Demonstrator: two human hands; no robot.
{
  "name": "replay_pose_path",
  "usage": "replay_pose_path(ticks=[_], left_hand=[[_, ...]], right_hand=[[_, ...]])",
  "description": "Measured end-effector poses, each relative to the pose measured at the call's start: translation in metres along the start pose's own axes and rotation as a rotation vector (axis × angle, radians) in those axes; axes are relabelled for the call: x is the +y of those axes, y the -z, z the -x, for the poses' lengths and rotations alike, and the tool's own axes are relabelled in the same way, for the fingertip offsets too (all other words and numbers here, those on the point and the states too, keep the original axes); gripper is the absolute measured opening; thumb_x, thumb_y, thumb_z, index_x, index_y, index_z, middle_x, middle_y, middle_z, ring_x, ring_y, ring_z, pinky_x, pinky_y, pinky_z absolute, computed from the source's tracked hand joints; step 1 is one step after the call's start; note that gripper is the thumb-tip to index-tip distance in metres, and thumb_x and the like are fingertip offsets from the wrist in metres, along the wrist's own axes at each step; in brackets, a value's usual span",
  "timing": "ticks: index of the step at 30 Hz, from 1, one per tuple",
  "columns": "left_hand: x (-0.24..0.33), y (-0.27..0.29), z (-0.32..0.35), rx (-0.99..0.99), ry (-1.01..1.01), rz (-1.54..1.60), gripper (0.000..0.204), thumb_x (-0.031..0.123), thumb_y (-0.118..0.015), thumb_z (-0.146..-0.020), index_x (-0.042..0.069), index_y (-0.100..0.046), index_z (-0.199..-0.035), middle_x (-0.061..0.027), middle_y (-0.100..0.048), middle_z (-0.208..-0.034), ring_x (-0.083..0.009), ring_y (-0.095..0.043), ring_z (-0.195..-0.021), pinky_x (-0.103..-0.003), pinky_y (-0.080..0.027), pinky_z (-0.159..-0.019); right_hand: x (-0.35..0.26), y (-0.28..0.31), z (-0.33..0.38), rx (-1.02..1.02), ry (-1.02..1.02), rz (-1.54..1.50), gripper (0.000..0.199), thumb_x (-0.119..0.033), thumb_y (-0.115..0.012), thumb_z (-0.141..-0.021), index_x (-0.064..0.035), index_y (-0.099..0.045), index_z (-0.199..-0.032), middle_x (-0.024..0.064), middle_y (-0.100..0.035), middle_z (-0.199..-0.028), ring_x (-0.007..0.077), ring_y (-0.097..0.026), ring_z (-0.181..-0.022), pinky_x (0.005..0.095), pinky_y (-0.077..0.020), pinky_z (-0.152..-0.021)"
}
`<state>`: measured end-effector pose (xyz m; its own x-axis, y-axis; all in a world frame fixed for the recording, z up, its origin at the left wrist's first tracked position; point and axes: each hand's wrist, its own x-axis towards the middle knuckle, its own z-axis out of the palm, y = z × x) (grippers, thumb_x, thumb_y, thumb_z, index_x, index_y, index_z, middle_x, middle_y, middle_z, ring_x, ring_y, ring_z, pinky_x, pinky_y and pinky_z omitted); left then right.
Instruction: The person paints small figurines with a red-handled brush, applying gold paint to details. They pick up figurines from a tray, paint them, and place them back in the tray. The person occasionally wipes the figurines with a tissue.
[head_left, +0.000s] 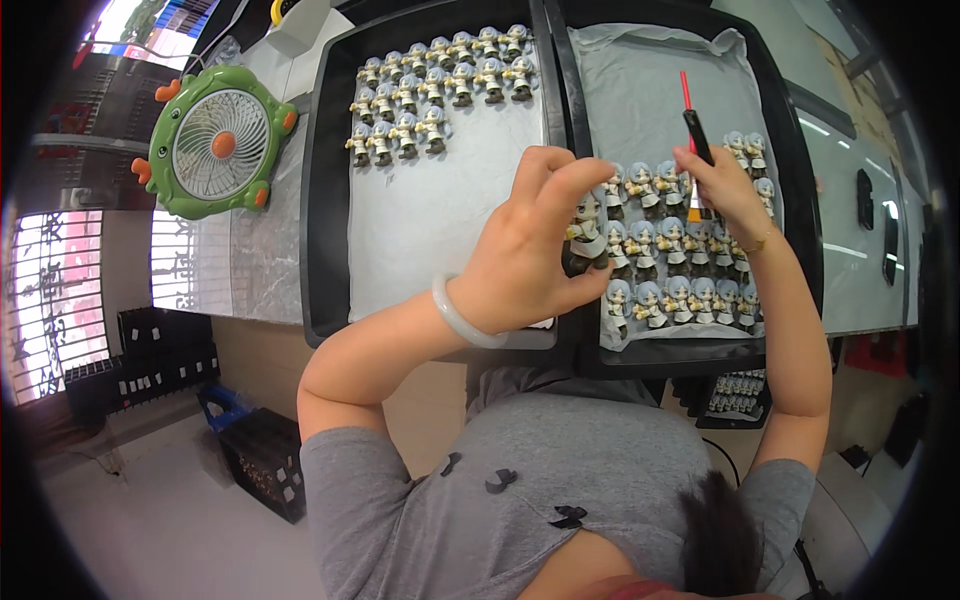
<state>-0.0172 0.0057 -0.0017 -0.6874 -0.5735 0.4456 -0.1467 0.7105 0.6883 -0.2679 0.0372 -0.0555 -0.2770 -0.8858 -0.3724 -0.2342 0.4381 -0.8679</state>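
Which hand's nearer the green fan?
Left. The left hand, holding a figurine, is right of the green fan; the right hand is farther right, over the right tray.

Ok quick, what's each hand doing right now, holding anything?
Left hand: holding a small figurine between thumb and fingers.
Right hand: closed around a slim black tool with a red tip.

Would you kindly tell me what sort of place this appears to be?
Probably a small-goods workshop or factory bench: black trays hold rows of near-identical figurines, the left hand grips another figurine, and the right hand holds a slim black-and-red tool.
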Motion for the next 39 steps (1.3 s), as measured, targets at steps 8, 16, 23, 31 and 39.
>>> replay_pose_path(ticks=[8, 16, 23, 31, 39], left_hand=[[0.002, 0.000, -0.003, -0.069, 0.001, 0.074, 0.068, -0.003, -0.071, -0.053, 0.008, -0.045, -0.115, -0.0115, -0.042, -0.102, -0.0241, -0.048, -0.089, -0.032, -0.044, -0.075], [0.010, -0.002, 0.000, -0.189, -0.027, 0.215, 0.074, -0.008, -0.065, -0.059, 0.014, -0.041, -0.125, -0.0134, -0.037, -0.107, -0.0272, -0.049, -0.095, -0.034, -0.045, -0.079], [0.012, -0.006, 0.007, -0.063, 0.056, 0.586, 0.040, -0.003, -0.067, -0.066, 0.004, -0.048, -0.101, -0.0088, -0.045, -0.102, -0.0179, -0.050, -0.091, -0.030, -0.044, -0.079], [0.012, 0.004, 0.005, -0.164, 0.196, 0.735, 0.022, 0.000, -0.067, -0.071, -0.001, -0.055, -0.088, -0.0063, -0.052, -0.088, -0.0123, -0.054, -0.081, -0.025, -0.046, -0.075], [0.002, -0.006, 0.004, -0.124, 0.392, 0.917, 0.018, 0.002, -0.062, -0.076, 0.001, -0.050, -0.089, -0.0071, -0.052, -0.087, -0.0148, -0.056, -0.083, -0.029, -0.048, -0.077]], right_hand=[[-0.007, 0.008, 0.002, 0.325, 0.537, 0.067, 0.022, -0.023, -0.058, -0.082, -0.0035, -0.061, -0.090, -0.0056, -0.048, -0.064, 0.0037, -0.043, -0.057, 0.0189, -0.0325, -0.052], [-0.056, -0.038, 0.079, -0.293, 0.464, -0.259, 0.032, -0.007, -0.066, -0.073, -0.0027, -0.054, -0.102, 0.0000, -0.053, -0.084, 0.0013, -0.049, -0.063, 0.0160, -0.0404, -0.057], [-0.047, -0.034, 0.101, -0.151, 0.510, -0.373, 0.038, 0.003, -0.070, -0.065, -0.0032, -0.053, -0.099, -0.0002, -0.056, -0.082, -0.0015, -0.042, -0.054, 0.0139, -0.0344, -0.049], [-0.034, -0.040, 0.111, -0.108, 0.624, -0.382, 0.038, 0.001, -0.071, -0.065, -0.0054, -0.053, -0.098, -0.0031, -0.053, -0.083, -0.0017, -0.033, -0.053, 0.0138, -0.0280, -0.048], [-0.031, 0.035, 0.101, 0.332, 0.583, -0.414, 0.030, -0.006, -0.054, -0.083, -0.0038, -0.045, -0.112, -0.0010, -0.051, -0.083, -0.0009, -0.041, -0.064, 0.0134, -0.0316, -0.053]])
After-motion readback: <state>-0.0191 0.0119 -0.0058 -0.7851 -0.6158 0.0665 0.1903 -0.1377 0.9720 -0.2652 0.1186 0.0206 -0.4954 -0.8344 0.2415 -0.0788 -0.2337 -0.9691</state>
